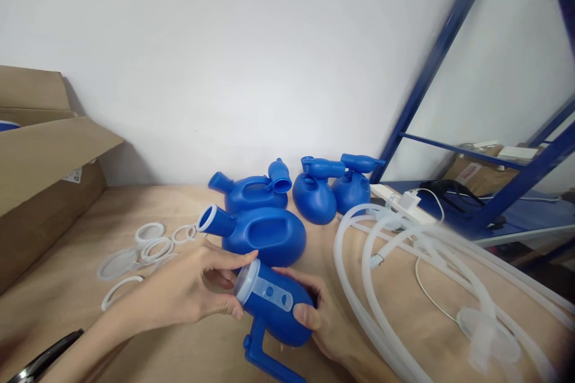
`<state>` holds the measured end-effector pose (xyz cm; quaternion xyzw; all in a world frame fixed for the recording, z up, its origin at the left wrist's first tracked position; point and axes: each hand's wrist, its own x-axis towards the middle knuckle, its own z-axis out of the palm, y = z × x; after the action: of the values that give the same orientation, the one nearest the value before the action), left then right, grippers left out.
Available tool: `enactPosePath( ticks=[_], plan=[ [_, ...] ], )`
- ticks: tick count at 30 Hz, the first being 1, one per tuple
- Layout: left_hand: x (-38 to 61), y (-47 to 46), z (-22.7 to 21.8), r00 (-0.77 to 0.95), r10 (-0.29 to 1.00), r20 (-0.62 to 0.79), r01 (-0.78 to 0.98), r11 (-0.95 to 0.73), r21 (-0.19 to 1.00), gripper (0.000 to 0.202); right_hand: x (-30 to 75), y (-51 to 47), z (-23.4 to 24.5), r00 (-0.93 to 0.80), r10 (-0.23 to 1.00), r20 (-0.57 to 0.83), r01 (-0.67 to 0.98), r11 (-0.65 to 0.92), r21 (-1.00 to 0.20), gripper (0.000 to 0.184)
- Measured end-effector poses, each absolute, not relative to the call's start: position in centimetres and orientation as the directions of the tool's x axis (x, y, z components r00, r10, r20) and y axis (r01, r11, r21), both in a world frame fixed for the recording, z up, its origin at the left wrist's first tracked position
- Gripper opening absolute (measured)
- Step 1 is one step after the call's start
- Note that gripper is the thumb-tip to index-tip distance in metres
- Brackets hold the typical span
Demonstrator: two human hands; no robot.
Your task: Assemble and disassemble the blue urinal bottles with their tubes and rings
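Observation:
A blue plastic container [281, 324] with an angled handle lies tilted between my hands, near the front of the table. Over its mouth sits a translucent cap [246, 281], whose strap with two holes runs along the blue side. My left hand [197, 287] pinches the cap's rim between thumb and fingers. Wrapped around the container's rounded end is my right hand [330, 320], its thumb pressing near the strap. Just behind stands a blue bottle with a handle recess [269, 236], its slanted neck ringed in white.
More blue bottles [314, 200] stand by the wall. White rings [150, 232] and a translucent disc [117, 263] lie left, beside a cardboard box [49, 209]. Coiled clear tubing [366, 275] covers the right, near a power strip [404, 203] and blue shelf frame [435, 66].

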<state>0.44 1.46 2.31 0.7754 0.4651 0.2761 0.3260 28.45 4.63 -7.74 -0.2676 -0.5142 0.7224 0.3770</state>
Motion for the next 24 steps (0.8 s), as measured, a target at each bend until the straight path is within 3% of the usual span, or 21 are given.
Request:
enactPosePath(
  ticks=[3,7,11,17,20,24],
  plan=[
    [0.3,1.6,1.9,0.397,0.917,0.045,0.547,-0.275,0.790,0.067,27.8,4.9,-7.9,-0.539,0.842,0.012,-0.251,-0.147,-0.957,0.079],
    [-0.1,1.2,1.9,0.352,0.935,0.034,0.629,-0.264,0.731,0.064,27.1,5.0,-6.9,-0.533,0.845,0.040,-0.244,-0.108,-0.964,0.078],
    [-0.4,1.0,2.2,0.389,0.921,-0.028,0.556,-0.210,0.804,0.068,27.3,5.1,-5.8,-0.537,0.837,0.101,-0.208,-0.016,-0.978,0.072],
    [0.5,1.3,2.2,0.439,0.891,0.114,0.517,-0.354,0.779,0.058,28.3,5.9,-6.1,-0.548,0.822,0.155,-0.118,0.107,-0.987,0.073],
    [0.8,1.2,2.3,0.455,0.868,0.199,0.578,-0.458,0.675,0.057,28.2,5.7,-6.9,-0.538,0.838,0.092,-0.187,-0.013,-0.982,0.074],
    [0.8,0.7,2.7,0.497,0.827,0.264,0.719,-0.562,0.408,0.063,27.8,5.4,-7.6,-0.597,0.785,-0.168,-0.311,-0.419,-0.853,0.071]
  ],
)
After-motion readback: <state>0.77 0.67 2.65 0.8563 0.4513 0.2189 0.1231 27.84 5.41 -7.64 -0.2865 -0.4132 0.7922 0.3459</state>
